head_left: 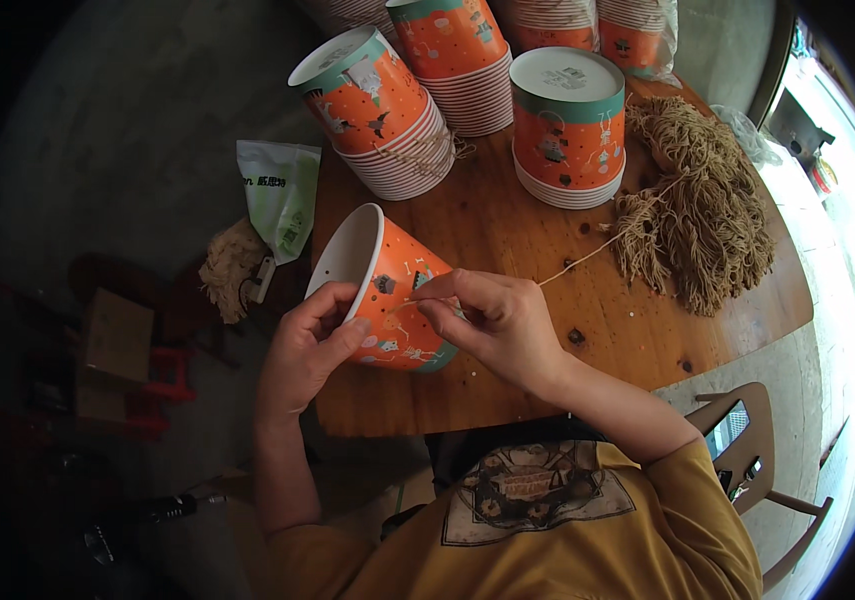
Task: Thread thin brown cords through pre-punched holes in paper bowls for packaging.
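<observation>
My left hand (309,345) grips the rim of an orange paper bucket (399,262), fingers inside and thumb outside. The bucket lies tilted, its white mouth facing left, with cartoon figures and a teal band at its base. Against its printed side, my right hand (502,325) pinches a thin tan string (579,263). A short bit of that string shows beyond the fingertips; whether it passes through the wall is hidden. From behind the hand the string runs to a tangled heap of tan strings (699,215) on the right of the table.
Upside-down bucket stacks (567,130) stand along the far side of the wooden table (507,220); one leaning stack (377,120) has string around it. A white-green bag (282,200) hangs at the left edge. A chair (747,440) holding a phone stands at the right.
</observation>
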`<action>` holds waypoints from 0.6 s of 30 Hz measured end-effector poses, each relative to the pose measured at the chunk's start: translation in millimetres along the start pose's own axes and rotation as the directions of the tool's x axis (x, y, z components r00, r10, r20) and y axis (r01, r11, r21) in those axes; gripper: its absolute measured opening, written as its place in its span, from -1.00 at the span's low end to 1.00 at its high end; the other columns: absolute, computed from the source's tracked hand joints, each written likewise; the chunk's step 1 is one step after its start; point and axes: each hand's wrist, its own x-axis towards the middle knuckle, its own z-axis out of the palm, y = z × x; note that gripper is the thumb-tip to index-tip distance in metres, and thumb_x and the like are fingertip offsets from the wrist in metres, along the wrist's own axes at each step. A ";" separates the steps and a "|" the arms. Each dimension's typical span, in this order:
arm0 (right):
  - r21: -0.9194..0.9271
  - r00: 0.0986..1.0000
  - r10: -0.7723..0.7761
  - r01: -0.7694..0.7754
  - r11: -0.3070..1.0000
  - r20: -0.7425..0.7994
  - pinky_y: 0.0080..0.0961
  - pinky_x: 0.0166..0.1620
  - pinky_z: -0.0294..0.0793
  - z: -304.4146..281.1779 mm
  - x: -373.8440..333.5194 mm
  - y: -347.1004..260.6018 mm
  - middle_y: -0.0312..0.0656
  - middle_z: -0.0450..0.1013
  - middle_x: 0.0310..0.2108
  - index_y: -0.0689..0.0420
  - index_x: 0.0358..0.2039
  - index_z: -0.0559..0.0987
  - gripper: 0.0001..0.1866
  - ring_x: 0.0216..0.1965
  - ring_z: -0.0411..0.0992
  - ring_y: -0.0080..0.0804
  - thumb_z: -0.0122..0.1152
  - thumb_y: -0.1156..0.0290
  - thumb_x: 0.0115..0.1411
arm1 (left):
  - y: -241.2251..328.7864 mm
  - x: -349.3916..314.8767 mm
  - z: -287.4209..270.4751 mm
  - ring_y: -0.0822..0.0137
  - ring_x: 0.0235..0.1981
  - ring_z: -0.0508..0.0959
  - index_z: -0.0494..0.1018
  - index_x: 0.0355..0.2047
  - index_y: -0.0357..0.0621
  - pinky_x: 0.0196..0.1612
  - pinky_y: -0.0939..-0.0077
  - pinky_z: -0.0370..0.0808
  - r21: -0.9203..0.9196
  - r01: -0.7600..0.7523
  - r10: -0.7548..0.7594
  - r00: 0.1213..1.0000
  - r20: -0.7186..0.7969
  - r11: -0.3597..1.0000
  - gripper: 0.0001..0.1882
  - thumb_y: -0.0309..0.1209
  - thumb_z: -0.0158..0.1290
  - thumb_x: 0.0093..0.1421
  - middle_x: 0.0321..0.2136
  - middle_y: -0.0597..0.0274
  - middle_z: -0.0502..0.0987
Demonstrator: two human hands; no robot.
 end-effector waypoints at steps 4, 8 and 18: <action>-0.036 0.989 -0.118 0.115 0.993 -0.091 -0.63 -0.54 0.38 2.2 1.5 -3.2 -0.25 0.50 -0.53 0.16 -0.39 0.58 -0.93 -0.61 0.40 -0.60 0.26 0.53 0.06 | 1.9 0.2 7.2 0.59 -0.28 0.49 0.39 -0.15 -0.29 -0.17 0.64 0.51 -0.022 0.016 -0.016 1.000 -0.007 1.000 -0.80 -0.53 0.01 0.20 -0.30 0.30 0.50; -0.131 0.975 -0.199 0.186 0.974 -0.096 -0.60 -0.54 0.41 1.9 0.7 -1.0 -0.24 0.51 -0.52 0.15 -0.42 0.56 -0.92 -0.59 0.44 -0.52 0.27 0.56 0.03 | -2.1 2.9 7.7 0.60 -0.32 0.48 0.37 -0.16 -0.27 -0.20 0.67 0.50 0.010 -0.020 0.020 1.000 0.013 1.000 -0.80 -0.54 0.01 0.19 -0.33 0.30 0.50; -0.266 0.945 -0.304 0.265 0.927 -0.117 -0.58 -0.54 0.41 5.2 3.3 4.8 -0.25 0.49 -0.54 0.12 -0.41 0.55 -0.86 -0.59 0.45 -0.45 0.28 0.59 -0.02 | 3.3 3.2 14.1 0.61 -0.33 0.46 0.30 -0.01 -0.26 -0.20 0.69 0.45 0.011 -0.025 0.025 1.000 0.017 1.000 -0.65 -0.54 0.02 0.18 -0.34 0.33 0.48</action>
